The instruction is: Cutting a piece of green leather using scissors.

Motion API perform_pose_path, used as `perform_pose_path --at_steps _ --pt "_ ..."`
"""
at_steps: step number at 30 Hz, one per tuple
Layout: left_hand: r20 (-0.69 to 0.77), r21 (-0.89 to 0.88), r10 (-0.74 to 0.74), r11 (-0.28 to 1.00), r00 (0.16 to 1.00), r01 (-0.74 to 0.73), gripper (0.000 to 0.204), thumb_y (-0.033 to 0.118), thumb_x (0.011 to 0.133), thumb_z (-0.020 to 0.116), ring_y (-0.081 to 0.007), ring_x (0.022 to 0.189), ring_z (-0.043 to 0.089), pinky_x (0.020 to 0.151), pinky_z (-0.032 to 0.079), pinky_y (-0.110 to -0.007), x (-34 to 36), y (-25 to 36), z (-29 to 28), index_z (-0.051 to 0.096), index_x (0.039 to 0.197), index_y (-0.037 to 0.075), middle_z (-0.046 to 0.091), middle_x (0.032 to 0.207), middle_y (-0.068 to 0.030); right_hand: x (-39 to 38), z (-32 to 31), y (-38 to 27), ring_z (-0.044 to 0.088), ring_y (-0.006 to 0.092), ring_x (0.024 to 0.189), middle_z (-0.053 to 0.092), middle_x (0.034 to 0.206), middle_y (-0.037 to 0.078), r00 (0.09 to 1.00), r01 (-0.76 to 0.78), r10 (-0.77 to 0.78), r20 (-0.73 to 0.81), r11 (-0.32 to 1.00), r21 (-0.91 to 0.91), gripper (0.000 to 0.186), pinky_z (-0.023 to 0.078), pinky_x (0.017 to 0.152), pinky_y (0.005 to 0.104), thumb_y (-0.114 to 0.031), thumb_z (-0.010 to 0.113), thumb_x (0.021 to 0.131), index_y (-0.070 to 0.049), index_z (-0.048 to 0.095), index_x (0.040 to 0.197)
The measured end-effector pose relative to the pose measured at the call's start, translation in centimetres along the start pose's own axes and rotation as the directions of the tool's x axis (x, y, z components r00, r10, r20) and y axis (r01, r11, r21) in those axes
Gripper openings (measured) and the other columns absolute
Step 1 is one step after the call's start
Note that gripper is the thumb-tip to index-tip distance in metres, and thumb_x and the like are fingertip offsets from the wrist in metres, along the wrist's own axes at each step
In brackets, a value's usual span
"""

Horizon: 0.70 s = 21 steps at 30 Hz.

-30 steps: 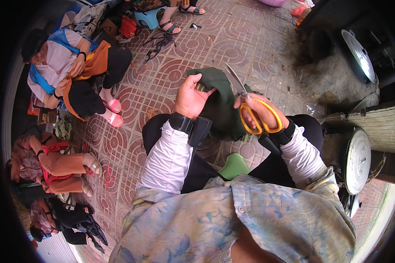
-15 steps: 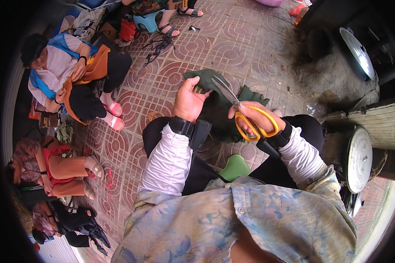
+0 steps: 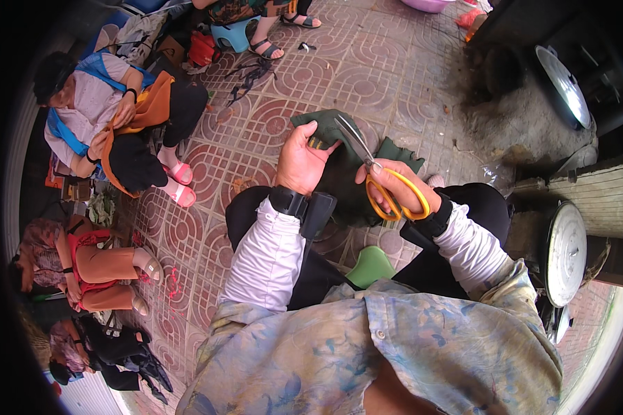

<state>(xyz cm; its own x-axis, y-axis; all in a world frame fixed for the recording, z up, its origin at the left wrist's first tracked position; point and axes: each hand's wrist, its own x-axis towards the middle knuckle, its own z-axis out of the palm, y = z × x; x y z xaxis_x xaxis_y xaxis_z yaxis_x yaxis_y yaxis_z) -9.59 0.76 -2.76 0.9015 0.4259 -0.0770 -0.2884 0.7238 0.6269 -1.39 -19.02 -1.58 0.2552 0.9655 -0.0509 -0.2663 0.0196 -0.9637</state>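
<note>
My right hand [image 3: 394,183] grips a pair of scissors [image 3: 387,197] by their yellow handles. Their metal blades point up and left, slightly parted, over a dark green cloth [image 3: 339,173]. My left hand [image 3: 301,160] is closed on the upper left part of this cloth, thumb up; a small patch with yellow stripes shows beside its fingers. The cloth hangs between my knees, and its right edge looks jagged. Whether the blades touch the cloth, I cannot tell.
A green stool [image 3: 371,266] shows between my thighs. To the right stand a clay stove [image 3: 491,117] and a large lidded pot [image 3: 566,252]. At left a seated person [image 3: 93,114] handles orange cloth; others sit nearby. Black scraps [image 3: 250,76] lie on the tiled floor.
My right hand has shifted slightly left with the scissors, and the blades are a little more parted. My left hand and the cloth have barely moved.
</note>
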Motion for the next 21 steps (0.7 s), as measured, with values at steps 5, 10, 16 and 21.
perform_pose_path --at_steps 5,10,16,21 --pt "-0.004 0.010 0.028 1.000 1.000 -0.028 0.022 0.019 0.091 0.054 -0.0196 0.102 0.060 0.093 0.042 -0.042 0.02 -0.37 0.06 0.059 0.109 0.007 0.064 0.108 -0.0064 0.10 -0.18 0.33 0.044 0.0054 0.048 0.046 0.061 -0.001 0.999 -0.029 0.026 -0.032 0.995 -0.100 0.036 0.036 0.047 0.0200 -0.036 0.041 0.098 -0.003 0.054 0.100" --pt "-0.012 0.111 0.119 0.987 0.993 -0.117 0.028 0.004 0.085 0.061 -0.0183 0.098 0.060 0.088 0.046 -0.037 0.10 -0.83 0.10 0.055 0.112 0.009 0.063 0.105 -0.0043 0.21 -0.05 0.19 0.043 0.0057 0.048 0.047 0.061 0.000 0.997 -0.067 0.060 -0.042 0.985 -0.162 0.037 0.036 0.048 0.0205 -0.036 0.039 0.099 -0.001 0.054 0.100" --pt "-0.026 0.108 0.131 0.986 0.991 -0.128 0.029 0.002 0.085 0.060 -0.0186 0.098 0.060 0.088 0.047 -0.036 0.27 -0.73 0.25 0.054 0.113 0.007 0.062 0.106 -0.0048 0.15 -0.28 0.28 0.043 0.0058 0.049 0.046 0.061 -0.001 0.998 -0.058 0.055 -0.023 0.987 -0.149 0.037 0.036 0.049 0.0205 -0.036 0.039 0.099 -0.001 0.053 0.101" --pt "0.002 0.170 0.150 0.974 0.989 -0.148 0.030 0.001 0.086 0.059 -0.0181 0.098 0.059 0.088 0.047 -0.035 0.11 -0.67 0.41 0.053 0.115 0.005 0.061 0.107 -0.0055 0.27 -0.38 0.32 0.046 0.0054 0.049 0.047 0.061 0.000 0.999 -0.037 0.036 -0.020 0.998 -0.052 0.037 0.037 0.045 0.0199 -0.039 0.043 0.097 -0.004 0.056 0.100"
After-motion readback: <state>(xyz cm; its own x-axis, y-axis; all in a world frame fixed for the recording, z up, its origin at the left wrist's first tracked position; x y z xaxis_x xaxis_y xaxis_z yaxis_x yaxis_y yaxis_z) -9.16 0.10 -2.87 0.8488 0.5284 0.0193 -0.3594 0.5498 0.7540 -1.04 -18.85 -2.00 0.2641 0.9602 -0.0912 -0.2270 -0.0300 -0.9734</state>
